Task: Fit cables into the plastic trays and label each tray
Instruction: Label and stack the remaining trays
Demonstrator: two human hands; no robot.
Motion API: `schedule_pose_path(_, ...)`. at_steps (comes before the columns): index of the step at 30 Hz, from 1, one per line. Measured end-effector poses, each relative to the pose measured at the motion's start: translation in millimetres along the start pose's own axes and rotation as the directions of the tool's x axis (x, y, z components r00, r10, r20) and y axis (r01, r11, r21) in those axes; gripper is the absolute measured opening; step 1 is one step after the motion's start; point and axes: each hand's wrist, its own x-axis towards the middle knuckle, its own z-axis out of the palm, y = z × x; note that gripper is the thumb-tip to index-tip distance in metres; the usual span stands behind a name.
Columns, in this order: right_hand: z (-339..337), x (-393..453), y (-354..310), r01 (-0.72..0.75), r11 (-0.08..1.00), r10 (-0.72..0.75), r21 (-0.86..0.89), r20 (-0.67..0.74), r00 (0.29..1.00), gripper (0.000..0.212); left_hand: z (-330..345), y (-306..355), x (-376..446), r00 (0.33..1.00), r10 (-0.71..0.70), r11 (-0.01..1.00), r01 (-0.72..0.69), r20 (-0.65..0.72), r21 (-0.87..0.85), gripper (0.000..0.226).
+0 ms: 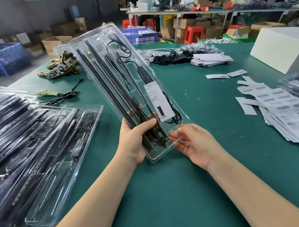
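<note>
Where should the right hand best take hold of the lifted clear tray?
Probably the bare flat rim at the clear tray's near right corner, approached from the right, thumb on top. The left hand already grips the near left edge, and the right hand lies open, palm up, beside that corner.

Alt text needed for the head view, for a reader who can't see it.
A person's left hand grips the near end of a clear plastic tray holding black cables and a white label, raised over a green table; the open right hand touches its corner. Filled trays are stacked at left, barcode labels at right.
</note>
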Motion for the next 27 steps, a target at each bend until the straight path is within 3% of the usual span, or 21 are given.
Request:
schedule_pose_path(9,-0.4,-4.1,2.3,0.132,0.991,-0.132,-0.029,0.008,0.991,0.010,-4.1,5.1,0.0,1.000,0.011,1.000,-0.011,-0.001,0.006,0.044)
schedule_pose_path(15,0.7,-8.4,0.9,0.109,0.994,-0.108,-0.025,0.033,0.994,0.010,-7.3,5.0,2.5,1.000,-0.022,1.000,0.022,0.001,-0.006,0.037)
schedule_pose_path(22,-1.2,-5.8,3.9,0.198,0.973,-0.197,-0.117,0.022,0.980,0.011,-8.3,4.3,4.5,1.000,-0.027,1.000,0.027,-0.015,-0.013,0.038)
schedule_pose_path(24,-4.0,-2.8,9.2,0.311,0.879,-0.348,-0.361,-0.041,0.937,0.022,-9.0,4.0,5.2,0.999,-0.022,1.000,0.022,-0.034,0.001,0.040)
schedule_pose_path(27,-10.4,-1.3,6.0,0.405,0.609,-0.581,-0.682,-0.035,0.813,0.024,-8.7,3.7,5.7,0.999,-0.024,1.000,0.025,-0.044,0.015,0.042)
